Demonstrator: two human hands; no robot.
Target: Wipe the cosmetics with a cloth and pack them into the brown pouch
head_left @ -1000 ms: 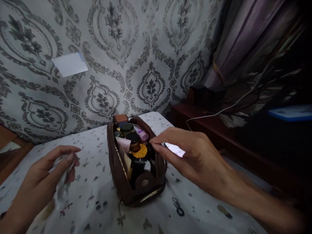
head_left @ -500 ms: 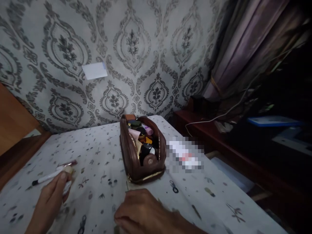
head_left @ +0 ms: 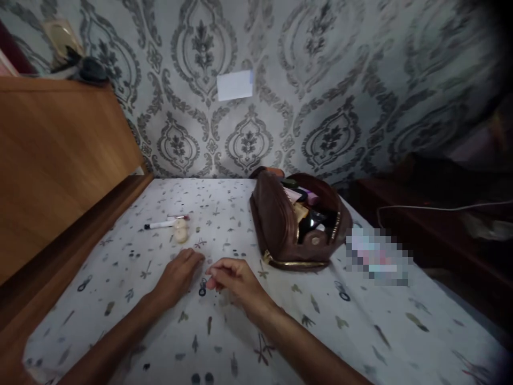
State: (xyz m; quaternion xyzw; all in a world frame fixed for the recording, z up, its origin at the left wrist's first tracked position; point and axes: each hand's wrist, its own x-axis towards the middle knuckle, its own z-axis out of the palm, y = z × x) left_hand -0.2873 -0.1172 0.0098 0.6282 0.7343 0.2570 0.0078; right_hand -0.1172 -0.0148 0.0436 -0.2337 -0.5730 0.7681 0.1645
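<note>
My left hand [head_left: 180,275] rests palm down on the patterned cloth, its fingers stretched forward and holding nothing visible. Just right of it, my right hand [head_left: 236,280] is raised with loosely curled fingers; the fingertips look apart and nothing shows between them. Beyond my left hand lie a beige, two-lobed sponge-like piece [head_left: 181,232], a white pen-like stick [head_left: 161,224] with a black end, and a slim reddish tube [head_left: 182,217]. To the right stands a brown zip bag [head_left: 272,214], gaping and filled with cosmetic containers, some hidden by its sides.
The cloth-covered table [head_left: 224,331] meets a patterned wall with a white card [head_left: 235,85] on it. A wooden cabinet [head_left: 60,160] borders the left. A blurred-out item [head_left: 379,258] lies right of the bag, and a dark red ledge [head_left: 401,224] with a white cable runs beyond.
The view has swung left. My left hand has let go of the beige piece, which now lies by the stick, and both hands have come close together.
</note>
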